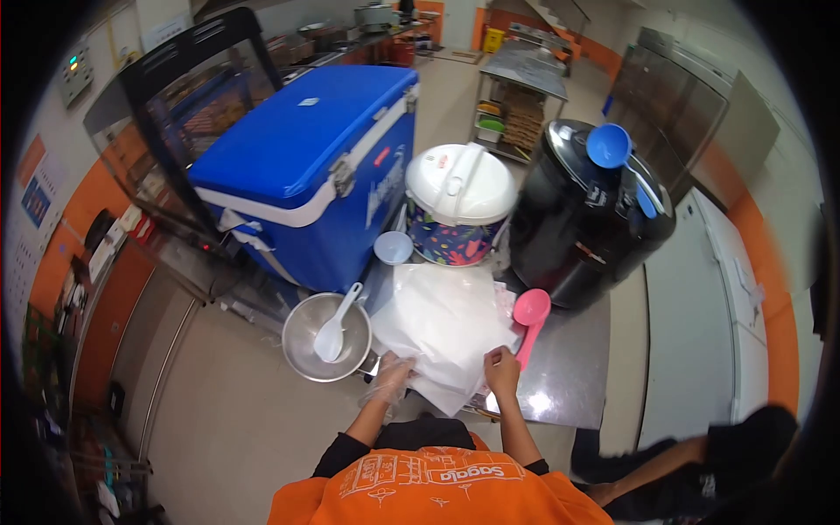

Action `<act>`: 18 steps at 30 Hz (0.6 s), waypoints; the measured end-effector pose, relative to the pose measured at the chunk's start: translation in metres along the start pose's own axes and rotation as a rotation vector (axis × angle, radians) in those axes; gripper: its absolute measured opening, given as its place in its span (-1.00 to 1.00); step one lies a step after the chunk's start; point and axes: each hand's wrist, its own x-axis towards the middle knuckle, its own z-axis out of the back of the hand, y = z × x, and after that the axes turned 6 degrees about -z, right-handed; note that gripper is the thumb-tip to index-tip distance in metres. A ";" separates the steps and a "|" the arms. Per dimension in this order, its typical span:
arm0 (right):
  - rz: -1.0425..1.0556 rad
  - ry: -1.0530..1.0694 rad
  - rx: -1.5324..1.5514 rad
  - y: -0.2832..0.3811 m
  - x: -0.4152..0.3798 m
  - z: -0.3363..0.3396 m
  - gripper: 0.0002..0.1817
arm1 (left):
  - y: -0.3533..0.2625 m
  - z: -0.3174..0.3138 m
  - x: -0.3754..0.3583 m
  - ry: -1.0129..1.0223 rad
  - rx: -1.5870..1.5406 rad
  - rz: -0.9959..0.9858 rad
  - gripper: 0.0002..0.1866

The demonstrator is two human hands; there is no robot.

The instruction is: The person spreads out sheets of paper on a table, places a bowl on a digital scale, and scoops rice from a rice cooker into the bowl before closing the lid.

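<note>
A stack of white paper sheets point(442, 319) lies on the steel table point(564, 367) in front of me. My left hand point(391, 378), in a clear plastic glove, rests on the stack's near left corner. My right hand point(501, 368), bare, pinches the stack's near right edge. A pink ladle point(530, 313) lies just right of the sheets, beside my right hand. To the left stands a steel bowl point(308, 341) with a white spoon point(335, 328) in it.
Behind the sheets stand a blue cooler box point(306, 166), a white-lidded patterned pot point(458, 206), a small blue cup point(393, 248) and a big black cooker point(582, 219) with a blue ladle point(612, 150) on top. Another person's dark-clothed limb point(674, 472) is at lower right.
</note>
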 end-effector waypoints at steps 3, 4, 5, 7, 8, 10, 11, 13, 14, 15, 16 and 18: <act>0.028 0.072 0.128 0.061 0.025 -0.013 -0.76 | -0.017 -0.002 -0.013 0.026 0.016 0.006 -0.58; -0.087 0.292 0.252 0.091 0.031 -0.021 -0.72 | -0.010 0.001 -0.013 0.056 -0.026 0.003 -0.57; -0.204 0.517 0.359 0.125 0.034 -0.030 -0.67 | -0.015 -0.002 -0.023 0.010 -0.071 -0.070 -0.66; -0.333 0.837 0.403 0.155 0.026 -0.072 -0.57 | 0.001 -0.002 -0.027 -0.007 -0.173 -0.040 -0.56; -0.339 0.923 0.349 0.158 0.021 -0.105 -0.51 | 0.001 -0.005 -0.033 -0.026 -0.311 -0.151 -0.54; -0.365 1.111 0.560 0.175 0.008 -0.127 -0.39 | 0.006 0.010 -0.024 0.041 0.405 -0.001 -0.49; -0.295 1.104 0.570 0.152 0.004 -0.165 -0.37 | -0.008 0.007 -0.034 0.061 0.352 0.011 -0.49; -0.239 1.013 0.713 0.154 -0.002 -0.157 -0.34 | -0.008 0.009 -0.035 0.070 0.188 -0.006 -0.52; -0.358 1.106 0.708 0.152 0.005 -0.141 -0.32 | 0.028 0.007 -0.019 0.099 0.066 -0.015 -0.53; -0.430 1.127 0.750 0.145 0.009 -0.123 -0.31 | 0.065 0.005 -0.004 0.130 -0.056 -0.019 -0.55; -0.420 1.015 0.726 0.139 0.011 -0.102 -0.28 | 0.097 0.010 0.023 0.189 -0.189 -0.017 -0.55; -0.437 0.943 0.733 0.102 0.028 -0.062 -0.25 | 0.071 0.005 0.009 0.061 0.056 -0.160 -0.60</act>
